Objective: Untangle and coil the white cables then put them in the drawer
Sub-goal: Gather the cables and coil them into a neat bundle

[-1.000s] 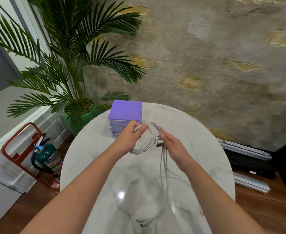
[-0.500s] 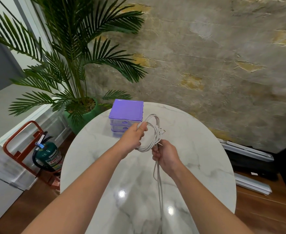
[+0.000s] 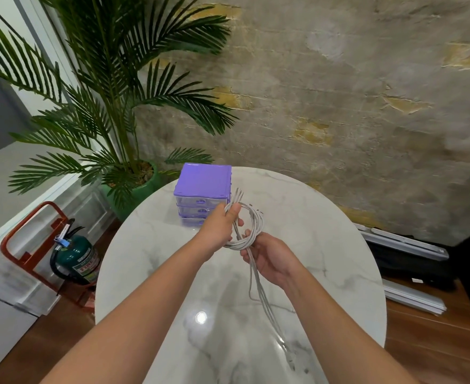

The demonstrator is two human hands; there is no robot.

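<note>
Left hand (image 3: 219,226) grips the top of a coil of white cables (image 3: 251,228), thumb pressed over the gathered strands, with a few cable ends sticking up past the knuckles. Right hand (image 3: 269,257) sits just below, fingers curled loosely round the bundle where the loop closes, letting the loose tails run through the palm. Those tails trail down toward the near edge of the marble bench (image 3: 325,245), ending in plugs that look to rest on the surface.

The cables appear light, thin and limp, so weight is no concern; springiness is. Several strands wound together will likely want to fan open once the grip eases, and the smooth jacket may slide between fingers. The best hold is probably at the crossing point of the loop, pinching all the strands at once, while the other hand feeds the slack.

The purple drawer unit (image 3: 203,189) stands just behind the coil, its drawers seemingly closed.
</note>
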